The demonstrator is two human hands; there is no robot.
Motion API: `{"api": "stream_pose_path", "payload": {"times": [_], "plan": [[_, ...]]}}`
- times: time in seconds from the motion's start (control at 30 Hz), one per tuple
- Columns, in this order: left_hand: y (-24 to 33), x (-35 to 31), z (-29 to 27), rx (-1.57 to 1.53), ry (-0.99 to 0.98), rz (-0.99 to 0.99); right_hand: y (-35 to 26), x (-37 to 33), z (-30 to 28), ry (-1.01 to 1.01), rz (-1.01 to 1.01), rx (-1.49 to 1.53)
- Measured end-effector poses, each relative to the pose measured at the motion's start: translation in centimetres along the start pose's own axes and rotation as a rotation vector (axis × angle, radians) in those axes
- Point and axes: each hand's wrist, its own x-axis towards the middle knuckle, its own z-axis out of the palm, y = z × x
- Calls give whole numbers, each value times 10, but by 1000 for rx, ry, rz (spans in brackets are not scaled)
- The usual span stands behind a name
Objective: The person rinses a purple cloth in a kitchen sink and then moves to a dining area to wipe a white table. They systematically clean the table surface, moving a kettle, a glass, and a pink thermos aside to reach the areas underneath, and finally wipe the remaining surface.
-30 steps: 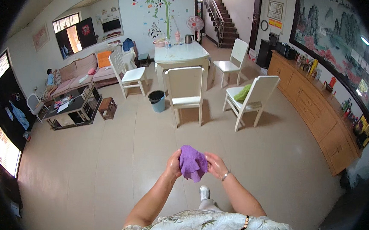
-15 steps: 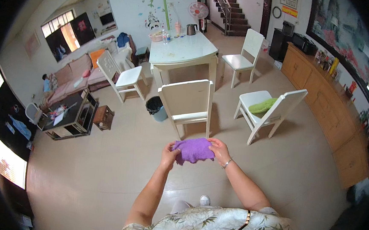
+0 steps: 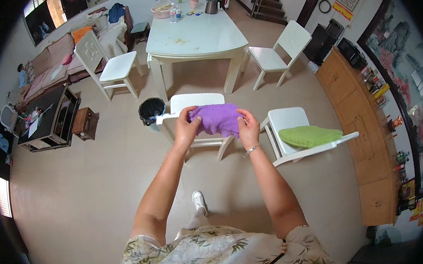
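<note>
Pinching with bent fingers (image 3: 244,115) at both ends, the left hand (image 3: 187,130) and right hand (image 3: 248,132) hold the purple cloth (image 3: 217,118) spread between them over the near white chair (image 3: 196,99), contact unclear, with a green cushion (image 3: 309,136) on the right-hand chair (image 3: 287,115) and the bench (image 3: 196,35) beyond

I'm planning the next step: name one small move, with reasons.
Perhaps lower the purple cloth onto the backrest of the white chair ahead: the left hand and right hand hold it spread between them, overlapping that backrest in view.
</note>
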Motion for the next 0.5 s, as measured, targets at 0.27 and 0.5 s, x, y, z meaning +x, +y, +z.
{"api": "stream_pose_path", "payload": {"times": [0.27, 0.5], "plan": [[-40, 27, 72, 739, -258, 458, 37, 29, 5, -248, -449, -866], [-48, 56, 86, 958, -395, 399, 43, 87, 14, -583, -533, -957]]}}
